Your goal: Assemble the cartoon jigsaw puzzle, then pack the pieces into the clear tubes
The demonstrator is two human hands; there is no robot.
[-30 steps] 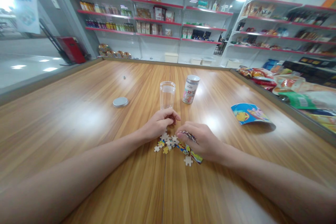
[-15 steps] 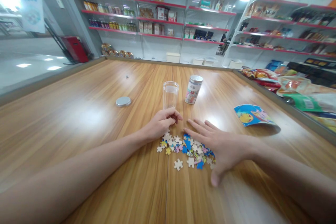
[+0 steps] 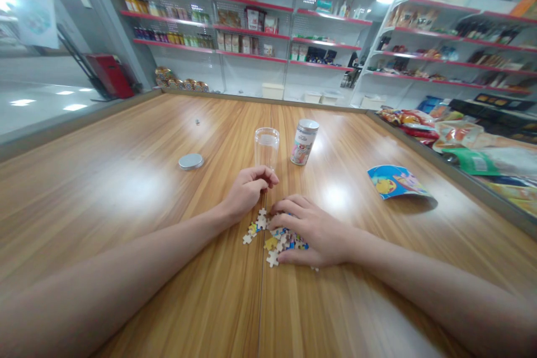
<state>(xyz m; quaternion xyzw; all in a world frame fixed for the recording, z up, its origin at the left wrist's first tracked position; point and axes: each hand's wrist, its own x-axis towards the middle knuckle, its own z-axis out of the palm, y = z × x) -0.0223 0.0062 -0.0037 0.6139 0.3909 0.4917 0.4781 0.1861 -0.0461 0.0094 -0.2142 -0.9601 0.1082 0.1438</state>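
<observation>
My right hand (image 3: 316, 231) lies over a pile of jigsaw pieces (image 3: 280, 241), fingers apart and bent, thumb at the pile's near edge. It covers much of the pile; white, yellow and blue pieces show around it. My left hand (image 3: 248, 191) rests at the far left of the pile with its fingers curled in; whether anything is inside them is hidden. Right behind it stands a clear jar (image 3: 267, 148), upright and without a lid, its base partly hidden by the hand. A printed can (image 3: 304, 144) with a silver lid stands to the jar's right.
A silver lid (image 3: 191, 161) lies flat on the wooden table (image 3: 201, 279) at left. A curved blue picture card (image 3: 396, 182) is at right. Bagged goods (image 3: 482, 159) line the right edge. Stocked shelves (image 3: 251, 28) stand behind, and a tiny object (image 3: 197, 122) lies far left.
My right hand has moved left over the pile, its fingers bending from a wide spread, and the pieces under it are bunched further left. My left hand stays curled by the jar.
</observation>
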